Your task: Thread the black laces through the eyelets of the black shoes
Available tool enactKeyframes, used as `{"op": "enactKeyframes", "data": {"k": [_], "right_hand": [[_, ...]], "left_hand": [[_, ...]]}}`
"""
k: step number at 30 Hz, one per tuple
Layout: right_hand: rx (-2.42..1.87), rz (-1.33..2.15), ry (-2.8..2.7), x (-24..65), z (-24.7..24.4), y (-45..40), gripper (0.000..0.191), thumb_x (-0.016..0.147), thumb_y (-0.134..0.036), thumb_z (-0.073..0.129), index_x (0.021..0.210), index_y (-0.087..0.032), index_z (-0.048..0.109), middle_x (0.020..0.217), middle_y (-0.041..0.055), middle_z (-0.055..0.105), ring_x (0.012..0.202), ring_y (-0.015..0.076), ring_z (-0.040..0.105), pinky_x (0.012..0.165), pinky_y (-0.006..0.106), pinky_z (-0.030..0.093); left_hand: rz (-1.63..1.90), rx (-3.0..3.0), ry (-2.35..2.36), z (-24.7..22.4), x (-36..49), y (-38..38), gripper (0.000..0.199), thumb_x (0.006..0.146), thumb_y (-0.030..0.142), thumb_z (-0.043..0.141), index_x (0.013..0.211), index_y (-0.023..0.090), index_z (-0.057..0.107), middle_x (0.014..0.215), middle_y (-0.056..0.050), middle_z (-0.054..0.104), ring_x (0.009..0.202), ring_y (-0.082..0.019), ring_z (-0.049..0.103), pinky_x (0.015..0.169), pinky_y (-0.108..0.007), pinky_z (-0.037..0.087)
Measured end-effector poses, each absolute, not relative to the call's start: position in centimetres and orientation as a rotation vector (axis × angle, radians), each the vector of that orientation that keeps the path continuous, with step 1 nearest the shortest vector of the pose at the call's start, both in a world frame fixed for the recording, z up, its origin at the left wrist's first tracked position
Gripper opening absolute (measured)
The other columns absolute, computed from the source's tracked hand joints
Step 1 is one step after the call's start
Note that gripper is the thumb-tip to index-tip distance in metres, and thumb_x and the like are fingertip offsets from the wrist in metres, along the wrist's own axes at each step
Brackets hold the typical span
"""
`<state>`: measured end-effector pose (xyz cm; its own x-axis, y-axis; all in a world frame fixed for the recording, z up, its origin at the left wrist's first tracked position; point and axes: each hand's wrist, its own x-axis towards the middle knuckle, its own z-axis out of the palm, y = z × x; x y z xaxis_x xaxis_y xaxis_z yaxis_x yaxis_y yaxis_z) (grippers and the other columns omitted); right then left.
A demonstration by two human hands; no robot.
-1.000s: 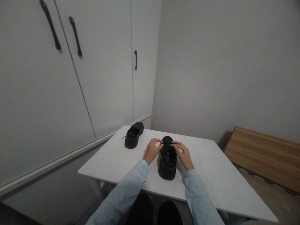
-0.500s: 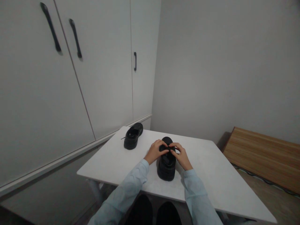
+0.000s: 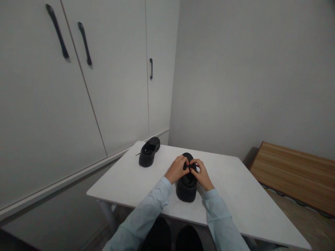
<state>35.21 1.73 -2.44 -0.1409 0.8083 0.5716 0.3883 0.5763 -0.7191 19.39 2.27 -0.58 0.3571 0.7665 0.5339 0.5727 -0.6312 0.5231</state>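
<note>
A black shoe [image 3: 186, 190] stands on the white table in front of me, its heel towards me and its toe pointing away. Both hands meet over its upper front. My left hand [image 3: 178, 168] is pinched at the left of the shoe's middle, with thumb and fingertips together. From the right, my right hand [image 3: 201, 173] also pinches there, close to the left fingertips. What the fingertips hold is too small and dark to make out. A second black shoe [image 3: 147, 158] rests at the table's back left, a thin dark lace end sticking out on its left.
The white table [image 3: 235, 195] reaches from below my forearms to the wall. White cabinet doors [image 3: 117, 87] with dark handles line the left. A wood-grain board [image 3: 295, 174] lies low at the right, beyond the table, with a cable along its edge.
My left hand has shifted slightly right and its fingers have curled in more over the shoe. My right fingers have bent a little more. Both shoes stay in place.
</note>
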Motion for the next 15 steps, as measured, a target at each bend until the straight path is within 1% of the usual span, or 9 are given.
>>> {"op": "enactKeyframes", "data": {"k": [5,15], "right_hand": [[-0.984,0.43,-1.792,35.1,-2.1,1.6,0.014,0.071,-0.017,0.055,0.083,-0.023,0.057,0.092,0.0042,0.058,0.094,0.0245,0.05,0.084,0.04,0.04],[-0.994,0.339,-1.833,34.8,-1.7,1.4,0.004,0.076,-0.021,0.056,0.079,-0.024,0.056,0.086,0.0037,0.058,0.088,0.024,0.049,0.081,0.039,0.038]], "left_hand": [[1.232,2.345,1.168,-1.4,19.5,2.7,0.016,0.069,0.011,0.058,0.08,0.02,0.052,0.087,-0.003,0.052,0.089,-0.021,0.049,0.081,-0.034,0.041],[1.248,2.335,1.172,-1.8,19.4,2.8,0.013,0.071,0.014,0.058,0.081,0.02,0.054,0.089,-0.003,0.054,0.091,-0.021,0.049,0.082,-0.034,0.041]]}}
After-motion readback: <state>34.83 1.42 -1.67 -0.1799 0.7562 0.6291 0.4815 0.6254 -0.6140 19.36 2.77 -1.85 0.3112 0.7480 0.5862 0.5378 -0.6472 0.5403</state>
